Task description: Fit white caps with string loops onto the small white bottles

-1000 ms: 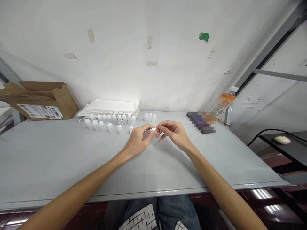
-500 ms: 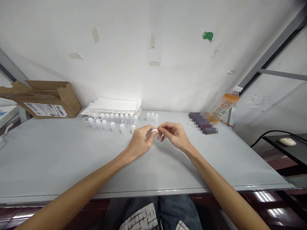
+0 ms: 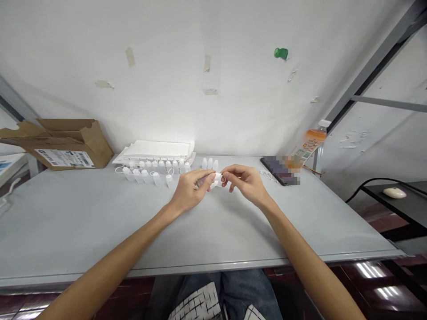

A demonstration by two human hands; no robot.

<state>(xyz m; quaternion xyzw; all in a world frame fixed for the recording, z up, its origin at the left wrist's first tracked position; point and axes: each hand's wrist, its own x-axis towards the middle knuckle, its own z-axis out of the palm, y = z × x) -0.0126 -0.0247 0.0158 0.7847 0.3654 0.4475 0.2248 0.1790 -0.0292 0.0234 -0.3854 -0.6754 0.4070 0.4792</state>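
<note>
Above the middle of the table, my left hand (image 3: 191, 190) is closed round a small white plastic dropper bottle (image 3: 218, 178), its thumb and fingers covering most of the body. The fingertips of my right hand (image 3: 247, 183) pinch the cap end, where a thin looped strap shows. Just behind my hands stand a few similar small bottles (image 3: 210, 163). Several more dropper bottles (image 3: 156, 178), translucent white and some with looped cap straps, are lined up in rows to the left of my left hand.
White flat packets (image 3: 160, 148) are stacked behind the bottles. An open cardboard box (image 3: 66, 146) stands at the back left. On the right are a dark phone-like slab (image 3: 276, 169), partly blurred, a thin white cord (image 3: 268, 176) and an orange drink bottle (image 3: 312, 140) leaning by the frame.
My hands have drawn slightly apart, and more of the white dropper bottle and its strap shows between them. The whole view has shifted a little.
</note>
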